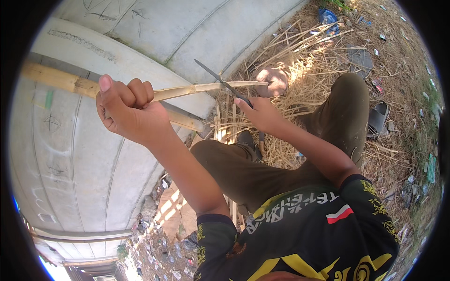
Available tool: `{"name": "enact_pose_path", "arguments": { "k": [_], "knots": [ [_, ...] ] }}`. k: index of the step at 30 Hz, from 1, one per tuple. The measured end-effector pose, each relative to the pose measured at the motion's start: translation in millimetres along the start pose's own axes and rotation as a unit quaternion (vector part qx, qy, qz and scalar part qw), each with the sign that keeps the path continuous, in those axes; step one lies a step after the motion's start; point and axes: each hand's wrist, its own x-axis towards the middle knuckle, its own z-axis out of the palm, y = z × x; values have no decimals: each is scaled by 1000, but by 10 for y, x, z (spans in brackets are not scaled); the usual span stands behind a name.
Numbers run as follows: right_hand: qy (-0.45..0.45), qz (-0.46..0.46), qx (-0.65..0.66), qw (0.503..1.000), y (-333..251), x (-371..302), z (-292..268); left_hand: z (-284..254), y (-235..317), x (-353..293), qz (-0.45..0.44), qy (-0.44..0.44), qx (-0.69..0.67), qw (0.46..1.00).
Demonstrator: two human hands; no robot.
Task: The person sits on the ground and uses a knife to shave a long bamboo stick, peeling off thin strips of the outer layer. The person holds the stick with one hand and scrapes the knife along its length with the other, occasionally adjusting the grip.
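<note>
Grey concrete wall (93, 154), L side, panelled, vert. seams, some scrawl. Yellowish bamboo pole (56, 78) runs along it, L edge to ctr, passing behind L hand.

L hand (129, 108): raised, fist closed, fingers curled tight, thumb up along side; has hold of split bamboo strip (197, 89), near its L end. Strip pale, thin, approx. horiz., extends R from fist, narrowing toward far end. Its position: ctr of view, btwn L fist & block, crossed by blade.

Knife (229, 87): dark, narrow blade, slanting, tip up-L, handle down-R; blade lies across strip, R of mid-length. R hand (262, 114): fingers wrapped round dark handle, thumb forward on it; closed, some fingers hidden. R forearm comes in from lower R.

Rounded brownish block (274, 77), stone or wood can't tell, at strip's R end; contact unclear. Straw-like strips (281, 51) strewn around, esp. above block. Dk olive trousers (347, 107), knee bent, R of block. Blue plastic (329, 21) upper R. Dk sandal (378, 118) far R, on littered dry ground.
</note>
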Motion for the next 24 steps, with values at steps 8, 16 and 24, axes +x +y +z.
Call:
{"name": "enact_pose_path", "arguments": {
  "k": [8, 16, 24],
  "knots": [
    [-5, 16, 11, 1000, 379, 203, -136, 69, 13, -110, -1, -54, 12, 998],
    [37, -192, -56, 979, -40, -267, -157, -90, 1, -43, 17, -38, -19, 999],
    [44, 47, 7, 998, 373, 43, 15, -145, -44, -66, 16, -10, -16, 1000]
  ]
}}
